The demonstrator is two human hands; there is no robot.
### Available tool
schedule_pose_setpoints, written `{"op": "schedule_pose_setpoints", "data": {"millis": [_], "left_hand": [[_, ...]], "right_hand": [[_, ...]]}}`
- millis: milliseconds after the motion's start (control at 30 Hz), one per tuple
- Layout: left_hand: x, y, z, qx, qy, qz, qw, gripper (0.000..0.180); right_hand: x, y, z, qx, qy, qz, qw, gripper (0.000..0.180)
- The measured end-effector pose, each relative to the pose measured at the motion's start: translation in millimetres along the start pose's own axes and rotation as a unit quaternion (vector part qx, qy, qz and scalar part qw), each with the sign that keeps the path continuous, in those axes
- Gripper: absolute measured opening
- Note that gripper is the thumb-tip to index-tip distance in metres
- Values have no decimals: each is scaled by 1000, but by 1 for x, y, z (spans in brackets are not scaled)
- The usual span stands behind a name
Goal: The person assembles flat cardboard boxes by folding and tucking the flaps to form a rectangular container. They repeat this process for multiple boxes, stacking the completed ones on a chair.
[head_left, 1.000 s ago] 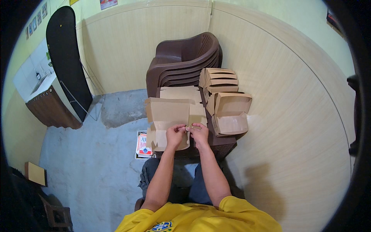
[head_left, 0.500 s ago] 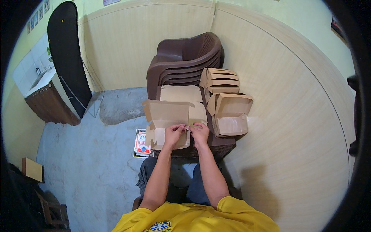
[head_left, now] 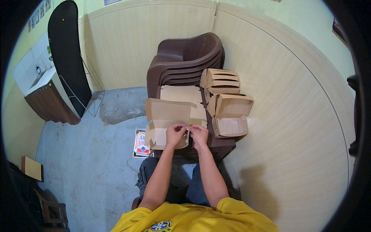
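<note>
A partly folded brown cardboard box (head_left: 170, 110) stands in front of me on a dark brown woven-pattern table (head_left: 220, 142), its lid panel raised at the back. My left hand (head_left: 176, 134) is closed in a pinch at the right side of the box, over its base. Close against it, my right hand (head_left: 198, 136) pinches the same right edge from outside. The fingertips of both hands nearly meet at the box's right corner flap. Behind the box lie flat cardboard blanks (head_left: 181, 93).
Finished open boxes (head_left: 232, 125) and nested box pieces (head_left: 222, 79) stand at the table's right. A stack of brown plastic chairs (head_left: 185, 58) is behind. A white crate (head_left: 142, 144) with printed packs sits on the floor to the left. A pale panelled wall (head_left: 293, 116) rises at the right.
Both hands have shifted very slightly, the right one a little lower. The box's raised lid panel has tipped and moved slightly to the right.
</note>
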State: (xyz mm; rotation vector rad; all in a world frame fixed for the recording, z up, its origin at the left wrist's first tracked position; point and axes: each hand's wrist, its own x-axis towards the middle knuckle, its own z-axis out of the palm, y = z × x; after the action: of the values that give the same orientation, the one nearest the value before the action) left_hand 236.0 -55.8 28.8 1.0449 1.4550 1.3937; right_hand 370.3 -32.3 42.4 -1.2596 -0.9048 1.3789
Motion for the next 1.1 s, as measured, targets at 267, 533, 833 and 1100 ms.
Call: {"op": "schedule_pose_setpoints", "data": {"millis": [267,533,833,1100], "left_hand": [[4,-3,-3,62,-18,40,997,19],[6,-8,0,-34,-4,13,999,29],[-17,24,0,237,26,96,966,18],[-68,60,-82,256,316,257,877,20]], "right_hand": [[8,4,0,11,-5,15,1000,25],[2,-1,-2,38,-29,33,998,22],[-1,-1,8,-237,59,-99,965,24],[15,-42,-1,-405,90,-201,887,16]]}}
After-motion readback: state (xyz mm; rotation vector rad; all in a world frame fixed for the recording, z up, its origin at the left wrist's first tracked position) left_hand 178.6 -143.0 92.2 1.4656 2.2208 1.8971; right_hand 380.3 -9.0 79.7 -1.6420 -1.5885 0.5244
